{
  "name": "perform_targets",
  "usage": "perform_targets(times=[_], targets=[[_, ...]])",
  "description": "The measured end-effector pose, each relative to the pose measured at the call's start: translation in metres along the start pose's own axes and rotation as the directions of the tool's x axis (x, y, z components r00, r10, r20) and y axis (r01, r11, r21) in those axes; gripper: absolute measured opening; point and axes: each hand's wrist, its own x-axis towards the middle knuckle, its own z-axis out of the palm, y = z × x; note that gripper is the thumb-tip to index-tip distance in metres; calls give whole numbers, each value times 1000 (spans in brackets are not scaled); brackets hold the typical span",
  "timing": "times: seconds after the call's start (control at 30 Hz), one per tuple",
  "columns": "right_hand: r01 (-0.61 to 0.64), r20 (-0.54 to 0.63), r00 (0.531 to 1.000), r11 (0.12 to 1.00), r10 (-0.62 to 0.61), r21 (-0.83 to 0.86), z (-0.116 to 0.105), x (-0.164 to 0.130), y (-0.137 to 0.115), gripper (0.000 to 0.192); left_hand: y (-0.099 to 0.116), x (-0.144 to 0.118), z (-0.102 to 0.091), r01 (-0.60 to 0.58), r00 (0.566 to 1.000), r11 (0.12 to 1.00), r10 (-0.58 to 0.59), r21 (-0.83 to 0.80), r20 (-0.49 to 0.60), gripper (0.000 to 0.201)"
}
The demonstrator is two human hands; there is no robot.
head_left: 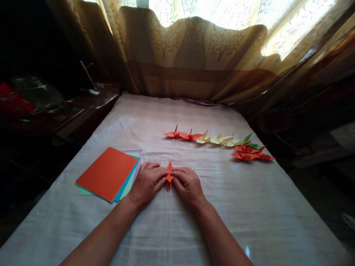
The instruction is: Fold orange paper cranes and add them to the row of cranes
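Note:
A small piece of folded orange paper (169,176), narrow and pointed at both ends, lies on the cloth between my hands. My left hand (148,181) pinches its left edge with thumb and forefinger. From the other side, my right hand (189,183) grips the right edge in the same way. The lower end of the paper is split into two points. Just left of my left hand sits a stack of coloured paper sheets (108,173), orange on top, with blue, green and purple edges showing beneath.
Finished paper cranes stand in a row at the back right: orange cranes (183,135), cream cranes (217,139), a green crane (251,142) and more orange cranes (251,154). A pale cloth (155,114) covers the surface. Behind hangs a patterned curtain (194,48); dark furniture (74,114) stands at left.

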Motion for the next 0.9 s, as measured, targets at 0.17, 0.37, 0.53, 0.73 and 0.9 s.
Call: perform_targets(times=[0.17,0.37,0.53,0.73,0.9], targets=[[-78,-39,996,995,76,-60,5,4,-3,16,5,8,2,71,997,997,-72,-20,-19,12],[-193,-5,981,965,195,-180,7,14,-9,11,12,20,5,219,976,974,-219,60,-9,9],[-227,-54,974,948,220,-223,9,17,-11,12,14,25,6,241,970,966,-241,94,-16,12],[-245,-106,968,937,225,-250,13,15,-12,12,18,24,9,264,965,957,-261,122,-42,11],[-255,-119,966,930,231,-263,15,15,-12,11,18,24,11,273,962,954,-267,127,-64,10]])
